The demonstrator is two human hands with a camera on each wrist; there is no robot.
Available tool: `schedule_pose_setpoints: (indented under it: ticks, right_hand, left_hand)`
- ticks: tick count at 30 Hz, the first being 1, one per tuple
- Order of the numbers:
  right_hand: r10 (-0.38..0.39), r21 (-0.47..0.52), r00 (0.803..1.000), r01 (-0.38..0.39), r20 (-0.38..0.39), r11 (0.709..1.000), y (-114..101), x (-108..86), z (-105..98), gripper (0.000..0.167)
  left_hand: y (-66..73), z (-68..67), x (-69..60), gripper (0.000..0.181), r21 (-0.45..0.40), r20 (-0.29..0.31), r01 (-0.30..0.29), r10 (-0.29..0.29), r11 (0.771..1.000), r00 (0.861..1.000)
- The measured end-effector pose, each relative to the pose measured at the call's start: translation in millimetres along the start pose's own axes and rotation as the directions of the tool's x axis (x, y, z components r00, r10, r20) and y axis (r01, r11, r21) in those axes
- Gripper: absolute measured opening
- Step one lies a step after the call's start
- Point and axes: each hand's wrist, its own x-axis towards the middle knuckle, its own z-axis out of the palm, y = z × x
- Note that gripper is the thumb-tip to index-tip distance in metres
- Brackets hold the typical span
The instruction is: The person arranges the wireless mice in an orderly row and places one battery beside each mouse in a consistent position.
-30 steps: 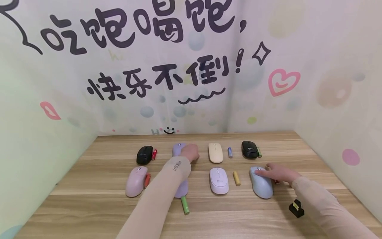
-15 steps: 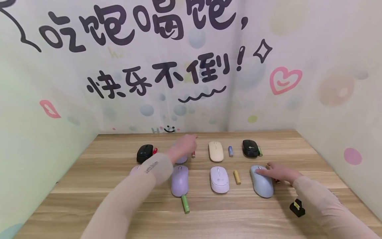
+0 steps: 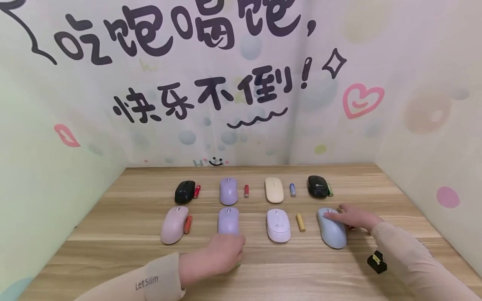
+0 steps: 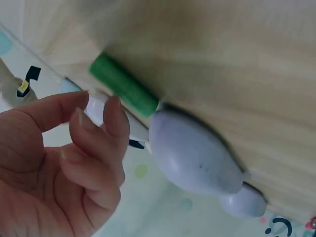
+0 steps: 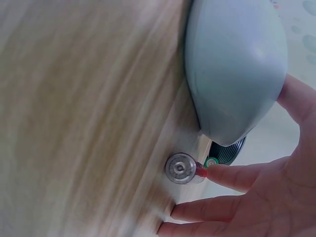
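In the head view my left hand (image 3: 214,256) is low over the table, in front of the nearer purple mouse (image 3: 228,219). The left wrist view shows its fingers loosely bent, with thumb and index apart and nothing between them. A green battery (image 4: 126,85) lies just beyond those fingertips, one end against or close to the mouse. My right hand (image 3: 355,217) is spread at the blue mouse (image 3: 333,232), its thumb touching the side or top. In the right wrist view the index finger touches a red battery (image 5: 180,168) with a silver end, and two other fingertips rest on the wood.
Behind stand a black mouse (image 3: 185,192), another purple mouse (image 3: 228,191), a cream mouse (image 3: 274,190) and a second black mouse (image 3: 318,186), with batteries beside them. A pink mouse (image 3: 175,225) and white mouse (image 3: 278,225) share the front row. A black object (image 3: 377,262) is near the right sleeve.
My left hand has come back from the rear purple mouse to the front one, uncovering a small red battery behind. The right hand stays at the blue mouse.
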Motion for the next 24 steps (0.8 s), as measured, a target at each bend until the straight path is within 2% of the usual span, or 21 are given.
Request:
schedule_pose_setpoints:
  ticks: [2,4,11,16,19,24]
  right_hand:
    - [0.003,-0.001,1.000,-0.003,-0.002,1.000,1,0.8,0,0.095]
    - [0.003,-0.006,1.000,-0.003,-0.004,1.000,3,1.4,1,0.095]
    - [0.007,-0.010,1.000,-0.007,0.002,1.000,2,1.2,1,0.096]
    - [0.008,-0.012,1.000,-0.008,0.004,1.000,2,0.3,0,0.095]
    - [0.009,-0.016,1.000,-0.009,0.005,1.000,2,0.7,0,0.095]
    - [-0.003,-0.022,1.000,0.003,-0.002,1.000,3,1.9,0,0.096]
  left_hand:
    - [1.3,7.8,-7.3,0.018,0.013,-0.075,0.010,-0.009,1.000,0.997]
    - [2.2,12.8,-11.6,0.018,-0.003,-0.087,0.023,-0.023,1.000,0.996]
    - [3.8,19.8,-15.1,0.019,-0.133,0.040,0.061,-0.056,0.989,0.998]
    - [1.4,18.3,-9.4,0.019,-0.285,0.134,0.137,-0.102,0.948,0.986]
    - [1.5,18.0,-7.1,0.019,-0.294,0.140,0.150,-0.113,0.944,0.984]
    - [3.0,23.2,-6.1,0.021,-0.245,0.094,0.137,-0.117,0.960,0.989]
